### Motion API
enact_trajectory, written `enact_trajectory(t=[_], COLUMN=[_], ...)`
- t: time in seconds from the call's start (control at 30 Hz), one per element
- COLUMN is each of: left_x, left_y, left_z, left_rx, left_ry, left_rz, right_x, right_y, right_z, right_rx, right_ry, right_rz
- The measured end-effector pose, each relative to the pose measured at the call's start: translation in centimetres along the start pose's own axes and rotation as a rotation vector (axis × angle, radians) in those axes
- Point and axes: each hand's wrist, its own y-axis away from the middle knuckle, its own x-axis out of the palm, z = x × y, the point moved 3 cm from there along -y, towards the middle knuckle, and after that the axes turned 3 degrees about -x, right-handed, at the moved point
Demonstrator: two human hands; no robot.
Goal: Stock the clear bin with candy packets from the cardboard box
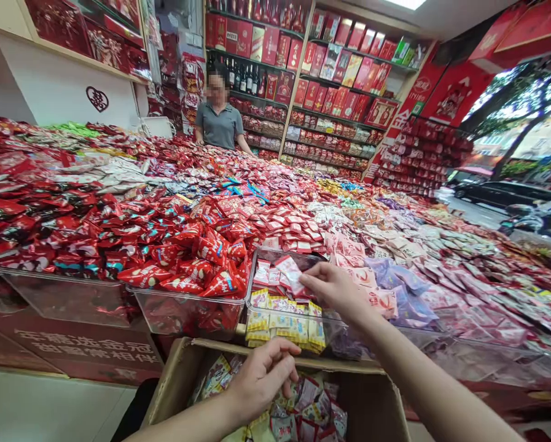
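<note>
My right hand (337, 290) is closed in a pinch on a small pink-and-white candy packet (290, 274), over a clear plastic bin (252, 288). More pink packets lie in the bin behind it, with yellow-and-white candy packets (284, 319) stacked at the front. My left hand (266, 376) hovers over an open cardboard box (176, 377), its fingers loosely bent and apart, with nothing visible in them. Inside the box, mixed pink and yellow candy packets (308, 393) lie loose, partly hidden by my left hand and forearm.
Left of the bin stands a clear bin of red candy bags (211, 264); purple packets (402, 285) lie to the right. Piled sweets (174, 178) cover the wide counter. A person (220, 116) in a grey shirt stands behind it, before shelves (257, 61) of boxes and bottles.
</note>
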Motion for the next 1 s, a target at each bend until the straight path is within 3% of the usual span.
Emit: enact_trajectory(t=[0.1,0.2,0.47,0.57,0.63,0.7,0.77,0.83,0.93,1.0], left_x=[0.0,-0.1,-0.1,-0.2,-0.3,-0.1,0.2,0.4,-0.1,-0.6], left_y=[0.1,0.1,0.0,0.1,0.3,0.5,0.7,0.5,0.1,-0.1], left_z=[0.2,0.3,-0.5,-0.7,-1.0,-1.3,-1.2,-0.6,1.4,2.7], left_rx=[-0.014,-0.011,0.127,0.169,0.220,0.293,0.346,0.285,-0.005,-0.132], left_ry=[-0.054,-0.113,-0.386,-0.485,-0.595,-0.710,-0.808,-0.918,-1.057,-1.078], left_rz=[0.012,0.017,0.033,0.032,0.032,0.066,0.149,0.254,0.336,0.308], right_x=[2.5,4.5,6.4,6.0,5.0,3.8,2.9,3.0,5.1,6.6], right_y=[-4.8,-6.9,-6.5,-6.7,-6.2,-4.0,-0.2,4.6,11.2,13.8], right_z=[-1.4,-2.5,-3.2,-2.9,-1.4,0.9,2.7,3.0,-0.5,-4.9], right_rx=[0.054,0.089,-0.110,-0.098,-0.137,-0.263,-0.426,-0.570,-0.689,-0.512], right_ry=[0.235,0.395,0.739,0.796,0.745,0.586,0.386,0.304,0.468,0.635], right_rz=[0.060,0.082,0.107,0.098,0.032,-0.057,-0.124,-0.106,0.212,0.463])
